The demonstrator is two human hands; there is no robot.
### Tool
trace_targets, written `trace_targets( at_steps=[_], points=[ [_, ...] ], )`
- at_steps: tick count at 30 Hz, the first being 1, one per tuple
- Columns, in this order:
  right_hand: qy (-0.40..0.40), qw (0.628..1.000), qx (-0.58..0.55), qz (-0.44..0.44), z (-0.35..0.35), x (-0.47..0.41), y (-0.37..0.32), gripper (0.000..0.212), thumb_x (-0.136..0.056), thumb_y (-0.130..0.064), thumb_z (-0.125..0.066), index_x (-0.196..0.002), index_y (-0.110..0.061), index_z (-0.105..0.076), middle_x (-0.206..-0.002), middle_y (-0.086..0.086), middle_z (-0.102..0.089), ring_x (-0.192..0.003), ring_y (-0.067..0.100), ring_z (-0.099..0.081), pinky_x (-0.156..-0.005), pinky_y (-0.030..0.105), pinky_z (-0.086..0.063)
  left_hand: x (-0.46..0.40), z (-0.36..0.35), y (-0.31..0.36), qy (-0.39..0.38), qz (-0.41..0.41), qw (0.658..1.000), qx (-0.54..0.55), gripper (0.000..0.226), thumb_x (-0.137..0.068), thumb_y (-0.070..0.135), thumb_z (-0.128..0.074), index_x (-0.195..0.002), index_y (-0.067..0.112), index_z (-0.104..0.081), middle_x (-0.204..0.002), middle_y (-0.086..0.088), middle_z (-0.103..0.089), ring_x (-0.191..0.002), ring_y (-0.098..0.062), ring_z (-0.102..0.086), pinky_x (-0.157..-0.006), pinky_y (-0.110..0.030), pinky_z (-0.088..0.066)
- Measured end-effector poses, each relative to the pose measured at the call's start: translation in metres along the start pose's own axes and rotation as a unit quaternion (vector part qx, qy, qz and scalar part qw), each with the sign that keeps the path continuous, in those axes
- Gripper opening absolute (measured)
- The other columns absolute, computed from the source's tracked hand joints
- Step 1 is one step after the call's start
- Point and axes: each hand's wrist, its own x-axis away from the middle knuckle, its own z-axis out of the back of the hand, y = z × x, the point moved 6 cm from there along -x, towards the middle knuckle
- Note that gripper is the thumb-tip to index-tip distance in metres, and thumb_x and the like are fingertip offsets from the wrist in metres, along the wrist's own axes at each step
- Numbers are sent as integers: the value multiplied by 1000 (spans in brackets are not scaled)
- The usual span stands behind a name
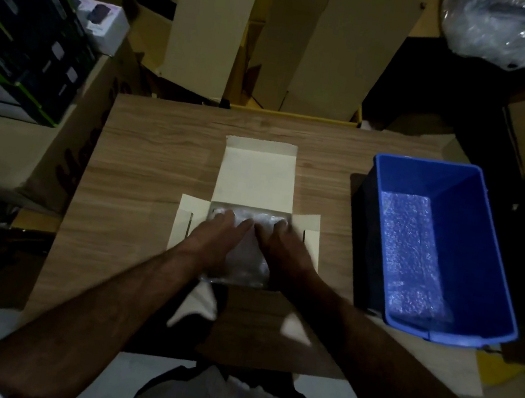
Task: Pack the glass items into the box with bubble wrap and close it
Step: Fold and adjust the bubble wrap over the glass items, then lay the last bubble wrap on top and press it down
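Pressing wrap (pixel 237 257) flat into the box (pixel 256 177), both hands (pixel 218 238) (pixel 280 248) lie straight-fingered, gripping nothing; lid at twelve o'clock remains unclosed.

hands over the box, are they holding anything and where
Nothing is gripped. The left hand and right hand press flat on top of the bubble wrap inside the open box, fingers straight.

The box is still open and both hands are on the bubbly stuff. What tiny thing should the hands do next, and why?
Probably lift both hands away and fold the side flaps in. The left hand and right hand press flat on the bubble wrap, which already lies inside the box. Its lid and side flaps are open.
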Motion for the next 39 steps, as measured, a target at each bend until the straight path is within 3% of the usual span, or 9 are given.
trace_targets(
  at_steps=[5,10,14,18,20,25,31,35,39],
  points=[
    [62,996,65,-12,-6,-9,4,71,-49,-39,-90,-114,-14,-75,-90,22,-71,-75,31,-71,-62,38,-58,-2,1,6,7,-13,999,-45,106,-76,44,-75,-159,18,-13,-154,-20,-31,-137,-38,-38,-105,-44,-47],
    [-3,1000,2,10,9,11,-2,97,-74,-48,-80,-149,-2,-41,-142,36,-45,-132,51,-44,-112,63,-31,13,3,0,-25,-1,996,-81,100,-88,48,-66,-161,20,-3,-162,-24,-19,-149,-39,-24,-121,-47,-21],
    [40,998,-39,19,9,8,0,97,-89,-43,-69,-158,-2,-15,-159,31,-21,-147,51,-18,-120,63,-6,16,8,1,-52,26,993,-105,106,-87,45,-71,-161,17,0,-161,-32,-16,-150,-42,-19,-124,-52,-9],
    [60,998,-24,2,5,6,-3,104,-60,-73,-56,-139,-5,-49,-130,21,-59,-120,37,-39,-99,54,-49,10,9,10,-1,31,989,-145,100,-56,38,-94,-140,2,-55,-115,-44,-60,-106,-52,-64,-94,-58,-52],
    [78,996,-34,28,8,6,-7,104,-61,-69,-62,-139,-2,-50,-133,23,-57,-122,37,-37,-106,53,-37,4,-6,7,62,5,984,-167,96,-35,34,-99,-121,1,-71,-95,-41,-67,-85,-51,-71,-74,-55,-60],
    [33,994,-109,1,0,10,-3,120,-64,-60,-84,-151,5,-31,-144,37,-44,-132,50,-48,-108,56,-41,10,-6,16,34,25,989,-144,112,-45,52,-95,-139,6,-58,-122,-40,-61,-114,-49,-65,-97,-51,-53],
    [64,986,-153,10,14,35,12,96,-92,-35,-69,-160,-9,-7,-163,31,-3,-143,44,-30,-108,51,-40,42,21,22,-5,50,997,-55,109,-86,47,-70,-161,16,3,-166,-22,-4,-155,-36,-6,-124,-47,-4],
    [225,952,-207,20,30,63,44,79,-83,-21,-75,-151,-7,-39,-156,30,-32,-132,41,-50,-100,42,-49,53,56,53,121,45,991,17,84,-97,36,-56,-161,15,-6,-168,-17,-3,-156,-31,-4,-124,-41,-2],
    [224,961,-160,-10,22,91,84,92,-81,-44,-64,-158,-10,-25,-165,23,-17,-153,37,-15,-121,47,-25,50,82,108,214,-1,976,27,73,-87,35,-67,-150,8,-44,-153,-27,-42,-141,-41,-44,-113,-55,-39]
  ],
)
